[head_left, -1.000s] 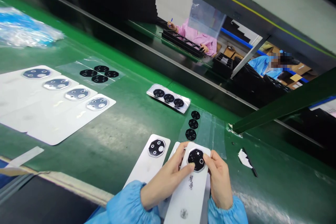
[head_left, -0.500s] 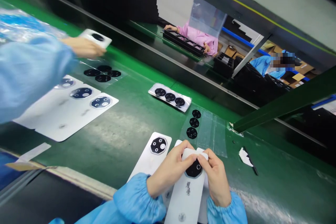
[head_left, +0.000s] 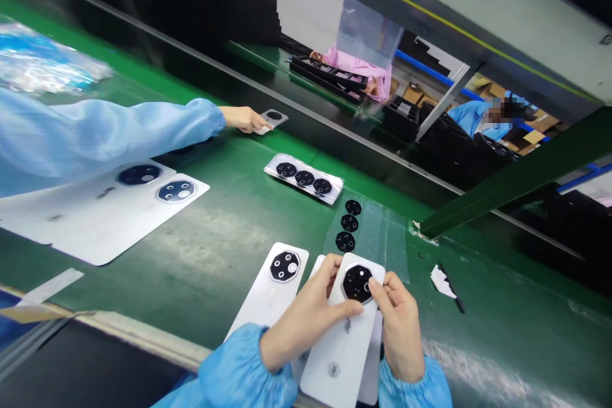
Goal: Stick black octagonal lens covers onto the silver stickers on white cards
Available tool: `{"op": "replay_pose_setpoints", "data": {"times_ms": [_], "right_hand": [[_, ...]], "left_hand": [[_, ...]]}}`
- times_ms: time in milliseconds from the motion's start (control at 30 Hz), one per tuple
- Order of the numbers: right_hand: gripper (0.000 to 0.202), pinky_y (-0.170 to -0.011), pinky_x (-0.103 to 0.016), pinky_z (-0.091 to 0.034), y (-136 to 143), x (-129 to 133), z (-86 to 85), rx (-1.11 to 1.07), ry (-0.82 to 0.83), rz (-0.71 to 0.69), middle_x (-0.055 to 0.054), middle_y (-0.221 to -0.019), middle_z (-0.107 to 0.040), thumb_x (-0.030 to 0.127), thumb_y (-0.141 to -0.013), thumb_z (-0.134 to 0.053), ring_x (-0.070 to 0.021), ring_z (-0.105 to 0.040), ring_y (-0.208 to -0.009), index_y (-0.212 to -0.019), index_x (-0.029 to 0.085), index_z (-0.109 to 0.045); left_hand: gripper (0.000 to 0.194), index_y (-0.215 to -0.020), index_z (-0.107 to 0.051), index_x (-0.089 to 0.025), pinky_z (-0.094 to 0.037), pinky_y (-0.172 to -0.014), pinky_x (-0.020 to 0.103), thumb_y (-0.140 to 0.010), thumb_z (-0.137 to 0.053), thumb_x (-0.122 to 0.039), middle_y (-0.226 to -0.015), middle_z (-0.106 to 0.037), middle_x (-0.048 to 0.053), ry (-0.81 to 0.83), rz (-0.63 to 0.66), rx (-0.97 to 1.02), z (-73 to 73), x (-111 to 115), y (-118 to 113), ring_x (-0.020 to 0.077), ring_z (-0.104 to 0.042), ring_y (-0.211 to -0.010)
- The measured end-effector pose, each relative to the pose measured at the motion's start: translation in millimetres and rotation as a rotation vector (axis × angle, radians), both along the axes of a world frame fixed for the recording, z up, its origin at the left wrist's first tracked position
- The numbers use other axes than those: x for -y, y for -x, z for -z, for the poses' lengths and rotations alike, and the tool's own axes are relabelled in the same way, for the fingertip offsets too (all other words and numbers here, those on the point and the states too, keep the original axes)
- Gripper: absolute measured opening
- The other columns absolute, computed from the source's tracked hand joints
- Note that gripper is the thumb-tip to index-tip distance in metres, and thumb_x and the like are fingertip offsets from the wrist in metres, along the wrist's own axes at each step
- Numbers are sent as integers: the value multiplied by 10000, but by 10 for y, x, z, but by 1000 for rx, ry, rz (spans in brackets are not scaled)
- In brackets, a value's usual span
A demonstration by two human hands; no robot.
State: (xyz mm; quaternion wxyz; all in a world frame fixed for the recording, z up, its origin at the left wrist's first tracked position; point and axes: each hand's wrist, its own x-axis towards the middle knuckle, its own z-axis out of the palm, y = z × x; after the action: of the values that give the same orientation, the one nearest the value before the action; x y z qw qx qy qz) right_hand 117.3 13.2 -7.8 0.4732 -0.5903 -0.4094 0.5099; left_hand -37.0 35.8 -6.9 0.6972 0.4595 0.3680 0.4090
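Note:
Between my two hands is a white phone back cover [head_left: 335, 357], tilted, with a black octagonal camera lens cover [head_left: 354, 275] near its top end. My left hand [head_left: 308, 319] grips the cover's left edge, its thumb lying just below the lens cover. On the opposite side, my right hand [head_left: 401, 325] holds the other edge and presses its thumb on the lens cover's right side. Partly hidden beneath is another white back cover [head_left: 373, 357]. One more back cover [head_left: 262, 299], with a lens cover fitted, lies to the left on the green bench.
Loose black lens covers [head_left: 349, 223] lie on a clear plastic sheet [head_left: 382, 239]. Behind stands a white strip [head_left: 306, 194] with three lens covers. At left a co-worker's hand [head_left: 245, 119] holds a back cover [head_left: 276, 117]. A green post [head_left: 502, 178] rises at right.
My thumbs have shifted from the lens cover's upper edge to its lower and right sides, uncovering it. The co-worker's hand has moved right across the bench, carrying a back cover.

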Motion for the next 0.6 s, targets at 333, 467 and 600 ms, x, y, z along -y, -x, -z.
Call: {"op": "replay_pose_setpoints", "data": {"times_ms": [333,467,600], "right_hand": [[353,-483,-214,-383,80,-10,21,56,-76,49,46,-594,-484,515,-769,-630,-116,-460,-537,-685,202,-493],[359,-662,-264,-481,60,16,-9,-53,-58,-133,-7,-824,-644,406,-733,-717,-174,-602,-745,-976,210,-540],[300,-717,-262,-483,39,64,13,-90,-53,-129,-14,-885,-669,382,-793,-666,-171,-623,-812,-1011,214,-545]], "left_hand": [[190,-921,-537,-181,-426,-732,284,-769,-609,-269,-862,-572,4,15,-12,-18,44,33,-29,183,-544,-840],[256,-916,-559,-169,-430,-732,295,-741,-655,-329,-866,-608,23,71,-24,56,20,8,-7,201,-568,-844],[322,-903,-574,-147,-431,-717,298,-722,-675,-393,-861,-630,41,111,46,126,-16,-11,-1,200,-583,-806]]}}
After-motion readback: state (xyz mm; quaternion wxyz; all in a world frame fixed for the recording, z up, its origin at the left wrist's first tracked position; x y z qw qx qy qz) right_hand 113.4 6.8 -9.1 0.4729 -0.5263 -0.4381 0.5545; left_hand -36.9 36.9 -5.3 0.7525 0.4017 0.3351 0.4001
